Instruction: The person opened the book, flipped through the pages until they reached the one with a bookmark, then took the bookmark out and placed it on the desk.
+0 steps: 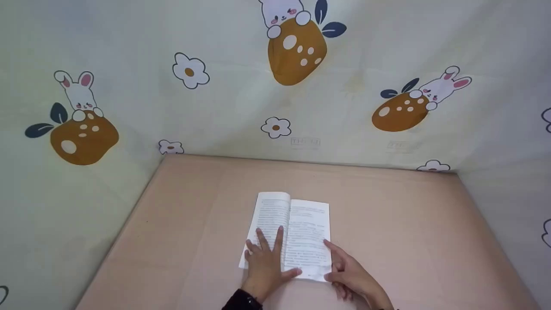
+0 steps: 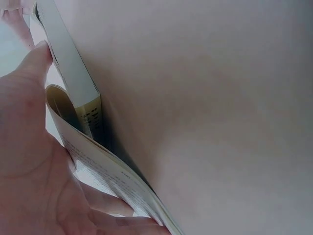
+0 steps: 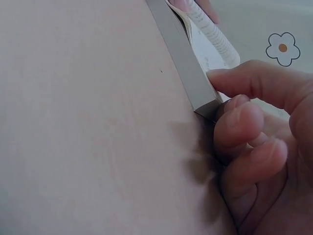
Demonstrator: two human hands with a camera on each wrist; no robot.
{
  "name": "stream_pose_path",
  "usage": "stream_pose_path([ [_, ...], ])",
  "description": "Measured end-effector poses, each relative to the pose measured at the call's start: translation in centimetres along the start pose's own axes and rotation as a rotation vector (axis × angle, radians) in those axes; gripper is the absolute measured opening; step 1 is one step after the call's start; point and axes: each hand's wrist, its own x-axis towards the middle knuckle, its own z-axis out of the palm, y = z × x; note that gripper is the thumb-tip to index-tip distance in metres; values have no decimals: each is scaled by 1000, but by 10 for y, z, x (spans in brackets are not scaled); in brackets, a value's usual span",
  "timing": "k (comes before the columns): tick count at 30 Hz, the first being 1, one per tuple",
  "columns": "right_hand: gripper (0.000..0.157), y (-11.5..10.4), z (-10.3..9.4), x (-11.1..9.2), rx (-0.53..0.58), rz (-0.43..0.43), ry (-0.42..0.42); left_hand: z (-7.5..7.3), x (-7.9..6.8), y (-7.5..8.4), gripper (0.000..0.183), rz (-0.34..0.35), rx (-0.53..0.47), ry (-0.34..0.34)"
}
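An open book (image 1: 306,241) with printed pages lies face up on the table. My left hand (image 1: 264,269) spreads over the left-hand page, its fingers straight and its thumb reaching across the fold onto the right-hand page. In the left wrist view, the left-hand leaves (image 2: 105,171) bow up beside the thick page block (image 2: 71,63). At the book's right edge, my right hand (image 1: 355,275) holds the near corner. Its thumb (image 3: 244,81) rests on the page while the other fingers curl beside the book; their contact underneath is hidden.
The pinkish-tan table top (image 1: 181,224) extends around the book. Behind it and at both sides stand pale walls (image 1: 232,99) printed with rabbits, brown fruits and flowers. A dark sleeve or band (image 1: 243,300) covers the left wrist.
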Motion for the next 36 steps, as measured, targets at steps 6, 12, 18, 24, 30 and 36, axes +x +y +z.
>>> stream_pose_path([
  [6, 82, 0, 2, -1, 5, 2, 35, 0, -1, 1, 117, -10, -27, -23],
  [12, 62, 0, 3, -2, 7, -24, 50, 0, -3, 3, 129, 15, -21, -46],
  [18, 43, -2, 3, -1, -10, -22, 67, 0, -2, 4, 132, 17, -1, -40],
  [24, 31, -1, 2, -2, 1, -43, 38, -5, -2, -2, 128, 41, -77, -65],
  [30, 23, 0, -1, 0, 1, -72, 12, -8, -1, -9, 121, 102, -146, -13],
  [36, 9, 2, -1, 1, 24, -95, -20, -10, -3, -14, 112, 132, -198, -34],
])
